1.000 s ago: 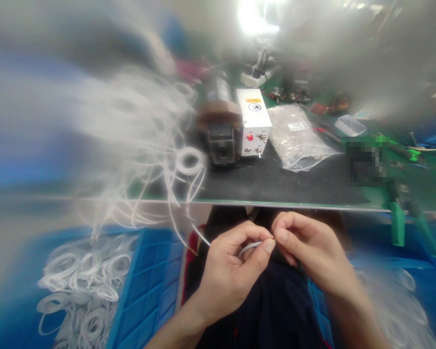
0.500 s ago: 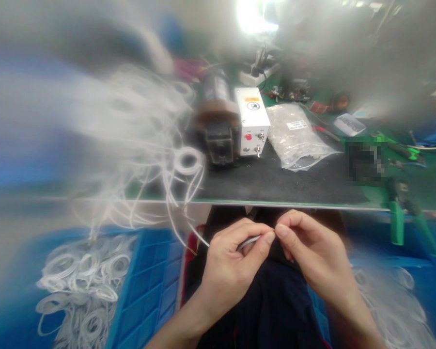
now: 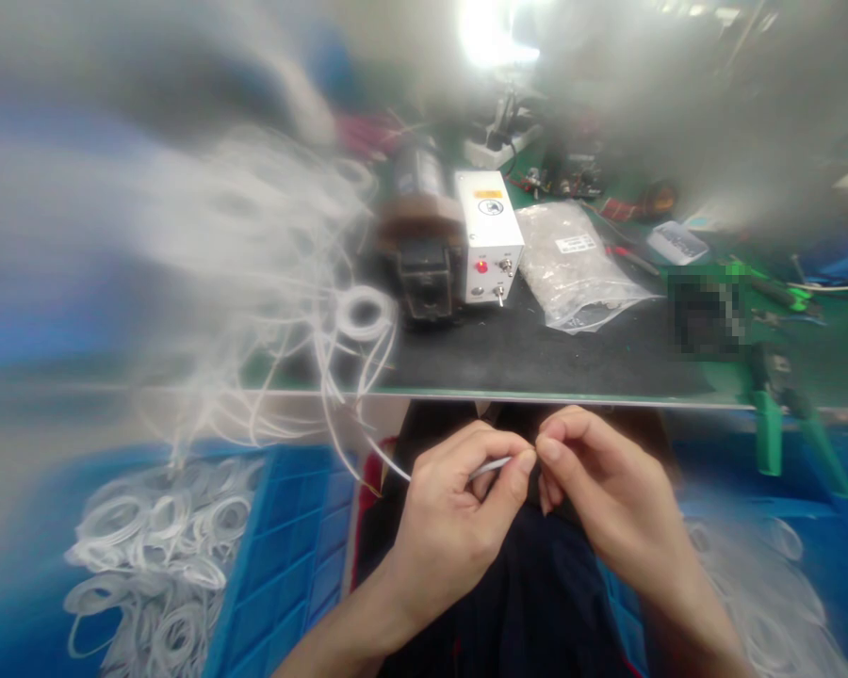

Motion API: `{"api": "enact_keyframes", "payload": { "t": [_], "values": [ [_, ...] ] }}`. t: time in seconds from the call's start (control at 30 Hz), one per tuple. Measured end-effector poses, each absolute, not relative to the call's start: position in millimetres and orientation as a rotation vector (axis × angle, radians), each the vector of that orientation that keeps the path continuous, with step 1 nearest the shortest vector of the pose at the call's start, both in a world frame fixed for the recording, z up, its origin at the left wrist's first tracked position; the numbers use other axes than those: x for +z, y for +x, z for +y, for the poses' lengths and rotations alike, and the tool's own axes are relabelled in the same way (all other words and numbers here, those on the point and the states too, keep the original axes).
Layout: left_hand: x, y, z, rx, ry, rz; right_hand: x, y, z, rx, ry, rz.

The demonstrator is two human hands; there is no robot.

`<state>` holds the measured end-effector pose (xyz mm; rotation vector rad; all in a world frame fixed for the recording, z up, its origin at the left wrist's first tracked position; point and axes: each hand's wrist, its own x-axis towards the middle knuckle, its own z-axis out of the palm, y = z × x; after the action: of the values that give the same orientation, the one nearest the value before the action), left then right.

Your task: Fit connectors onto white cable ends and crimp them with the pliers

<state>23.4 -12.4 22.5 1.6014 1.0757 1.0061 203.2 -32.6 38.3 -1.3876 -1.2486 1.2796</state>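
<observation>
Between thumb and forefinger, my left hand (image 3: 459, 499) pinches a white cable (image 3: 490, 466) close to its end. The cable runs back under the palm and out to the left, towards a coiled white cable (image 3: 365, 313) lying at the bench edge. My right hand (image 3: 600, 490) is closed in a pinch at the tip of the same cable, its fingertips almost touching the left ones. What the tip looks like is hidden by the fingers. Both hands are above my lap, just in front of the bench.
On the bench (image 3: 594, 363) stand a dark machine (image 3: 424, 226) and a white switch box (image 3: 491, 240). A clear plastic bag (image 3: 569, 268) lies to their right. Green-handled pliers (image 3: 769, 433) overhang the edge. Blue crates (image 3: 283, 556) of coiled cables flank my lap; more cables pile up left.
My right hand's lower fingers have shifted slightly at the cable tip. Both hands keep their pinch in nearly the same place.
</observation>
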Motion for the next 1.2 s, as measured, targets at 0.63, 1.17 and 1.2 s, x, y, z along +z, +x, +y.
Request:
{"api": "enact_keyframes", "payload": {
  "t": [0.63,1.17,1.2],
  "values": [
    [14,32,-4,1.037,1.751,1.056,32,212,-30,0.867,-1.538,-1.559],
    [26,71,25,0.915,1.791,0.925,33,241,-29,0.73,-1.591,-1.325],
    [28,73,26,0.893,1.799,0.903,33,245,-29,0.914,-1.547,-1.222]
  ]
}}
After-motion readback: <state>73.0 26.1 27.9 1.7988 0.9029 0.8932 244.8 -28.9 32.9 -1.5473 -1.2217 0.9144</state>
